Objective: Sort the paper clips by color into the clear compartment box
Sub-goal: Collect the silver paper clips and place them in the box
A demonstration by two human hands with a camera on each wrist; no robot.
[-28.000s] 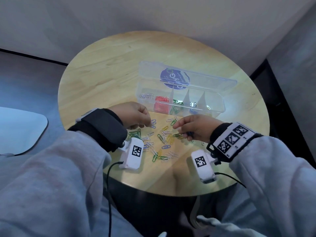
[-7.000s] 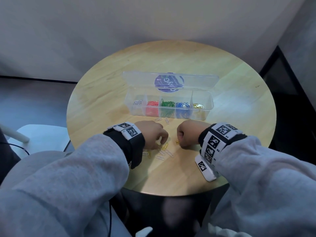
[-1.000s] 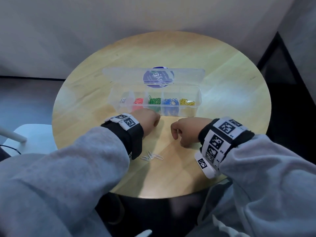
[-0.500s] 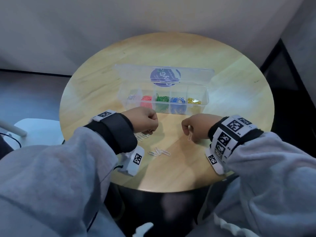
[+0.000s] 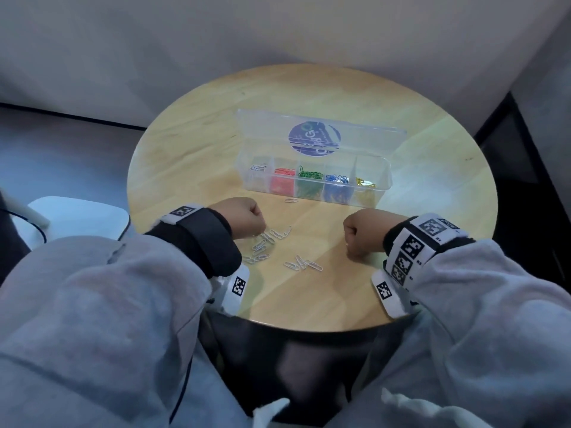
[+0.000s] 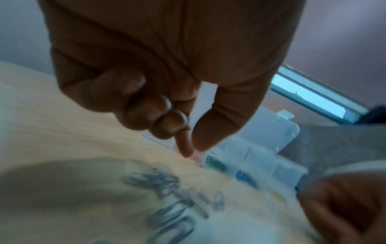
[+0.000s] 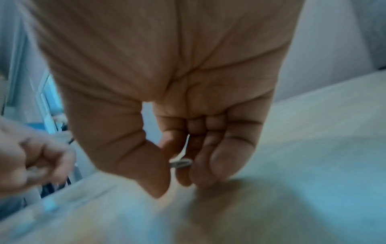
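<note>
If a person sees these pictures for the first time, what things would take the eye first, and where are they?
First the clear plastic compartment box at the middle of the round wooden table, its lid open, with white, red, green, blue and yellow clips in separate compartments. Nearer the person, loose white paper clips lie scattered between the two fists. The right hand pinches one silvery paper clip; the left hand hangs curled above the clips.

L hand (image 6: 167,66) hanging over wood table (image 6: 52,132), fingers curling in, thumb + forefinger tips nearly meeting, nothing visible btwn them. Blurry silver clips (image 6: 173,198) lying just below. Clear box (image 6: 261,148) sitting beyond, green + blue showing inside. Other hand (image 6: 344,206) showing at lower R corner.
</note>
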